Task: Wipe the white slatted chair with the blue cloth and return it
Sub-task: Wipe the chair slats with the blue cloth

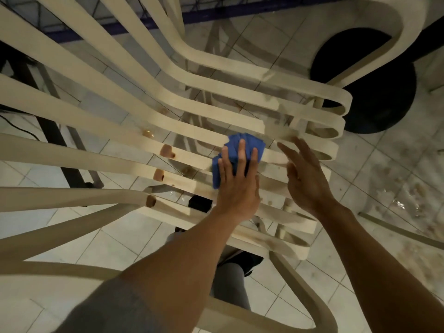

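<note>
The white slatted chair [134, 111] fills the view from above, its curved slats running from upper left to the seat's front edge at right. A folded blue cloth [249, 145] lies on the seat slats near the middle. My left hand [236, 183] presses flat on the cloth, fingers spread over it. Just to its right, my right hand [305, 179] rests with fingers apart on the seat slats and holds nothing. Brownish stains mark some slats left of the cloth.
Under the chair is a pale tiled floor [396, 164], dirty and wet at the right. A round black object [374, 87] stands beyond the seat's front edge. A dark frame with a blue bar [101, 27] runs along the upper left. My legs show below the seat.
</note>
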Demonstrator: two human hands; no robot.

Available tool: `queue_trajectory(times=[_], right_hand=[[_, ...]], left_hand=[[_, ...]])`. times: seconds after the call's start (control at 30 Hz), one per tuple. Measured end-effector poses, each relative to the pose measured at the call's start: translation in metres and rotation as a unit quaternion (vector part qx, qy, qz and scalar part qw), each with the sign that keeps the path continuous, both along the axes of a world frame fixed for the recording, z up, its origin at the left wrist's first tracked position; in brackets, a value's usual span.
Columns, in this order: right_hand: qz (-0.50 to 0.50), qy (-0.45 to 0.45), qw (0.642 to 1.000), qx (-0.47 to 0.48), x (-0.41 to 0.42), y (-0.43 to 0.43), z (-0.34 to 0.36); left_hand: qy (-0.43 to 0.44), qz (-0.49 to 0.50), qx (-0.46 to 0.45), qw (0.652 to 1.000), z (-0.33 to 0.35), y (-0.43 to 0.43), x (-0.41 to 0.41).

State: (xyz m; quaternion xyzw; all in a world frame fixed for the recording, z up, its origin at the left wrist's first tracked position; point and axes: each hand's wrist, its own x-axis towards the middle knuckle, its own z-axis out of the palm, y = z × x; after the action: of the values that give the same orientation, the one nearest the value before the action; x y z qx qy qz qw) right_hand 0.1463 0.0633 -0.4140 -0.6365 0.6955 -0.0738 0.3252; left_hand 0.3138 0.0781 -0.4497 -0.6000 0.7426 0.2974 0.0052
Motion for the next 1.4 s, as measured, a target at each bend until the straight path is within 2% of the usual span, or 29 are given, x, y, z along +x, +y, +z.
queue_trajectory(times=[0.17, 0.3, 0.4, 0.6, 0.8, 1.07, 1.3, 1.4], right_hand=[[-0.119, -0.116, 0.986, -0.025, -0.002, -0.009, 0.008], [-0.156, -0.132, 0.978, -0.037, -0.010, -0.010, 0.011], [-0.178, -0.127, 0.975, -0.040, -0.016, -0.004, 0.012], [-0.087, -0.017, 0.995, -0.036, -0.013, 0.002, 0.010], [0.017, 0.085, 0.996, -0.025, 0.012, 0.002, 0.003], [0.069, 0.122, 0.990, 0.015, 0.043, -0.009, -0.009], [0.064, 0.125, 0.988, 0.066, 0.061, -0.014, -0.015], [0.080, 0.141, 0.983, 0.081, 0.065, -0.017, -0.017]], left_hand=[[0.037, -0.080, 0.039, 0.995, 0.014, 0.026, -0.047], [0.044, -0.132, 0.056, 0.989, 0.025, 0.041, -0.089], [0.029, -0.143, 0.026, 0.989, 0.022, 0.042, -0.081], [0.035, -0.130, -0.059, 0.989, -0.003, 0.019, -0.004], [0.002, -0.145, -0.063, 0.987, -0.007, -0.005, 0.057], [0.040, -0.065, -0.012, 0.997, -0.002, -0.035, 0.115], [0.105, 0.027, -0.017, 0.994, 0.014, -0.058, 0.133], [0.094, 0.090, -0.055, 0.990, 0.023, -0.066, 0.147]])
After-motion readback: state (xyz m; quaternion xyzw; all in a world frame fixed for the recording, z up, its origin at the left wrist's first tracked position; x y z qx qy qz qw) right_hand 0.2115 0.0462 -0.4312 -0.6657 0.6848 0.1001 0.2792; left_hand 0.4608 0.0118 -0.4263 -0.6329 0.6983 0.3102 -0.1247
